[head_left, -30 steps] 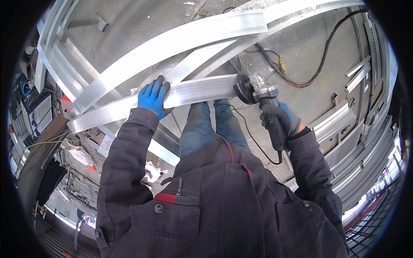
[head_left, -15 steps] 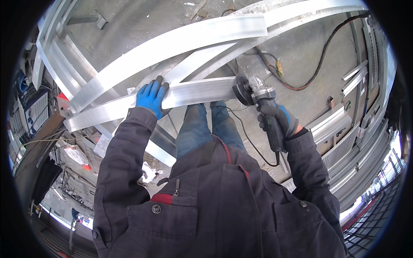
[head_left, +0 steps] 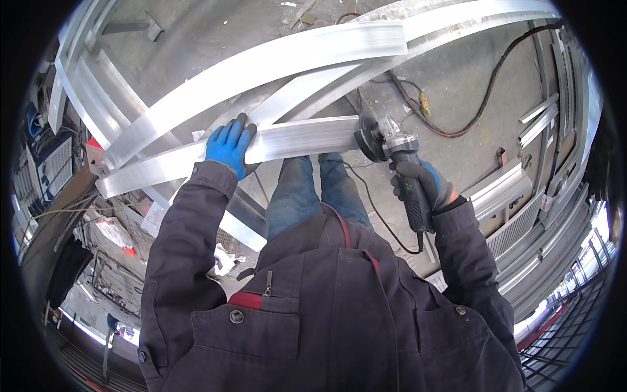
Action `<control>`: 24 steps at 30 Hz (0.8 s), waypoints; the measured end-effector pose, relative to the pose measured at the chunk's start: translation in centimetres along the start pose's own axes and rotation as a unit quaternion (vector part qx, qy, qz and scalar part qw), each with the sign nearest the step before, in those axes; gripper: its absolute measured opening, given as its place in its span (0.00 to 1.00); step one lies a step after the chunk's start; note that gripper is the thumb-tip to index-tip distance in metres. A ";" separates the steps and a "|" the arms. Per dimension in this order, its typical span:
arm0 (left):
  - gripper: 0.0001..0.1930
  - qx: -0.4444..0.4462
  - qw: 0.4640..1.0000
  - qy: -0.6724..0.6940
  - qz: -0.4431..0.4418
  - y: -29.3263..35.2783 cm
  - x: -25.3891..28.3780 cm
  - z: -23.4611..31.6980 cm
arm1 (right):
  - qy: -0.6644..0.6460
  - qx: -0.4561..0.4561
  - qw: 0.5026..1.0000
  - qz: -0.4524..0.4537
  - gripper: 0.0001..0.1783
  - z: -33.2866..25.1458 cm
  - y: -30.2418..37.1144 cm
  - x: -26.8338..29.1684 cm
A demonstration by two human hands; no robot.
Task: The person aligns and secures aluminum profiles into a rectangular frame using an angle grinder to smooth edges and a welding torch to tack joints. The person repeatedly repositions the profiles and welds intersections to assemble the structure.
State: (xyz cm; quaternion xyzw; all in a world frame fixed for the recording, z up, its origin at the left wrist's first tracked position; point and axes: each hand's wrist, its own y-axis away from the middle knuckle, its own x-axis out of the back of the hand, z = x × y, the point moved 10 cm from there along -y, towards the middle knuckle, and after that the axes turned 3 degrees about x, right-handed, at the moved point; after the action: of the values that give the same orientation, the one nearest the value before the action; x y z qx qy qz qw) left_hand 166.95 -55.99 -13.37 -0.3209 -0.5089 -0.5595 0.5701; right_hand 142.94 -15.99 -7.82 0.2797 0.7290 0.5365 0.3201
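My left hand (head_left: 228, 146), in a blue glove, presses down on a long silver metal profile (head_left: 297, 138) that runs left to right in front of my legs. My right hand (head_left: 419, 183), in a grey and blue glove, grips the black body of an angle grinder (head_left: 392, 151). The grinder's disc sits against the right end of the profile. Its black cable trails down behind my right forearm.
More long metal profiles (head_left: 261, 62) lie crossed on the concrete floor (head_left: 209, 26) beyond. A black cable (head_left: 483, 98) snakes across the floor at the right. Stacked metal rails (head_left: 542, 215) line the right side; clutter and a machine (head_left: 46, 170) stand at the left.
The view has shifted slightly, and the profile and both hands sit a little lower in the picture. The grinder stays at the profile's right end and my left hand keeps its hold.
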 end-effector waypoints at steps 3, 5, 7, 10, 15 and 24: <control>0.52 -0.001 1.000 -0.006 0.001 0.1 0.3 -0.7 | -0.013 0.001 1.000 0.016 0.30 1.0 0.3 0.2; 0.52 0.008 1.000 -0.004 -0.005 0.0 -0.1 -1.7 | -0.083 -0.012 0.996 0.011 0.31 2.6 0.7 0.0; 0.51 0.013 1.000 0.009 -0.019 -0.4 -1.0 -2.6 | -0.140 -0.020 0.989 0.038 0.31 4.7 1.6 0.7; 0.52 0.041 0.981 0.041 -0.185 -0.9 -4.7 -4.5 | -0.190 -0.053 0.978 0.063 0.29 7.9 1.6 1.0; 0.55 0.000 0.997 0.040 -0.063 -1.3 -0.4 -3.6 | -0.207 -0.049 0.973 0.090 0.32 11.0 1.3 1.0; 0.57 0.010 0.997 0.021 -0.070 0.3 3.2 -3.8 | -0.221 0.002 0.975 0.010 0.30 11.6 4.9 -1.1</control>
State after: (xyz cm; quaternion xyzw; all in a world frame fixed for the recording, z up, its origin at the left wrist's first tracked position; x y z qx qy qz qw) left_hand 167.64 -60.43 -11.36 -0.2665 -0.5233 -0.5997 0.5435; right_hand 152.83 -8.48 -5.51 0.3993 0.6385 0.4631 0.4674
